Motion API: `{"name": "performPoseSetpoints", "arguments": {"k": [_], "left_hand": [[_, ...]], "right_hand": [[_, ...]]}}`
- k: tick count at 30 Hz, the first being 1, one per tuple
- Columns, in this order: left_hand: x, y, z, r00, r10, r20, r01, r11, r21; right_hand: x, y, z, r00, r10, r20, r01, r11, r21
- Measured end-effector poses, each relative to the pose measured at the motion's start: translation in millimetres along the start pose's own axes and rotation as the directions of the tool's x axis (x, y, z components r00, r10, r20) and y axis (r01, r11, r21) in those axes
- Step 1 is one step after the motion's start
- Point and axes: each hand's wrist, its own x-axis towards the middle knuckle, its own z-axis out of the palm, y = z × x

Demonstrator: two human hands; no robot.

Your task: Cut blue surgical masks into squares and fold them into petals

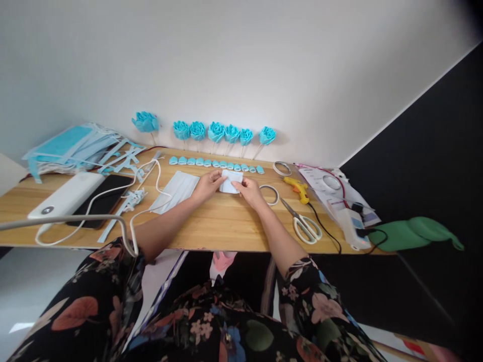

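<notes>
Between my two hands is a small pale square of face mask fabric (231, 182), held just over the wooden table. My left hand (209, 183) pinches its left edge. Gripping the right side is my right hand (249, 191), its thumb lying across the front of the square. A flat pale mask piece (176, 191) lies beside my left forearm. Behind the hands runs a row of small rolled blue pieces (215, 164). Several blue fabric roses (216, 132) on thin sticks lean against the wall.
At the left lie stacked face masks (71, 143), cut straps (132, 201), a white power bank (66, 195), a dark phone (105, 196) and a white cable (158, 178). At the right are tape rolls (277, 195), scissors (302, 221), a yellow glue gun (297, 189) and a power strip (352, 229).
</notes>
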Motion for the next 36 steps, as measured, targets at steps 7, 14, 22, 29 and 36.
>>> {"name": "performPoseSetpoints", "arguments": {"k": [7,14,22,29,36], "left_hand": [[-3,5,0.6,0.998,-0.042,0.055,0.04,0.999,0.037],[-4,6,0.4,0.996,-0.085,-0.035,0.088,0.988,0.129],[-1,11,-1.5,0.997,0.051,-0.05,-0.035,0.962,0.271],[-73,130,28.4,0.969,0.248,-0.001,-0.238,0.93,0.279],[-191,34,46.4,0.561,-0.321,0.763,0.225,0.946,0.232]], "right_hand": [[-1,3,1,1.0,-0.021,0.014,0.021,1.0,0.022],[-1,0,4,0.999,-0.018,0.033,0.015,0.996,0.088],[-8,-11,4,0.977,-0.166,-0.136,0.146,0.979,-0.143],[-6,-4,8,0.981,-0.195,-0.019,0.171,0.899,-0.402],[-8,-3,9,0.989,-0.141,-0.039,0.116,0.916,-0.385]]}}
